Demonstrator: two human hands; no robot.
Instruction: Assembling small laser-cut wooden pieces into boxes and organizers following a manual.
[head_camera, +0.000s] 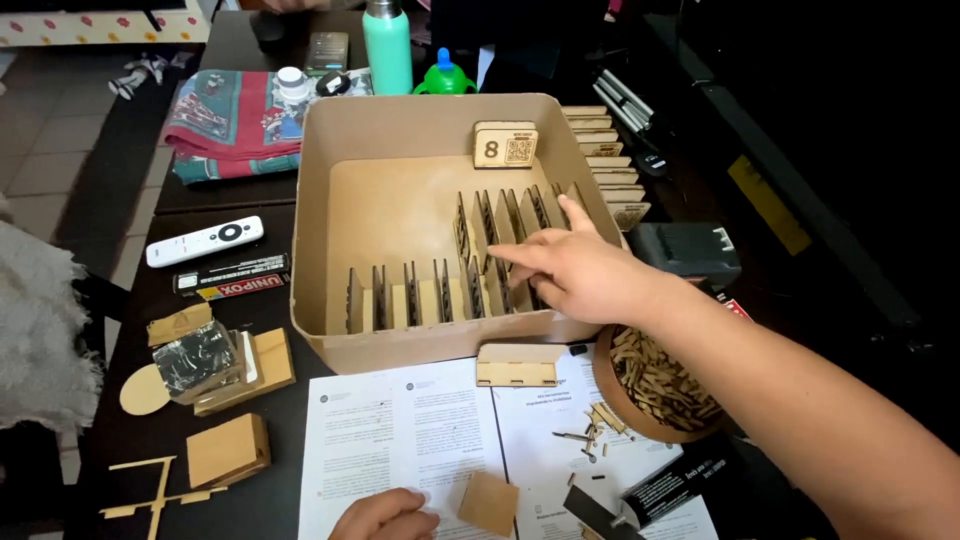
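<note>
My right hand (575, 270) reaches into a large cardboard box (320, 210), fingers spread, index finger pointing left across several upright thin wooden panels (490, 235) standing in rows inside. It touches the panels and holds nothing. A small wooden number plaque (505, 144) leans against the box's back wall. My left hand (385, 516) rests at the bottom edge on printed paper sheets (400, 430), fingers curled, next to a small square wooden piece (490, 502).
On the dark table: a white remote (204, 241), a glue tube (232, 279), wooden parts (228, 450) at left, a small wooden box part (518, 365), a round bowl of wooden bits (660, 385), a green bottle (387, 45), a folded cloth (230, 125), stacked plaques (610, 160).
</note>
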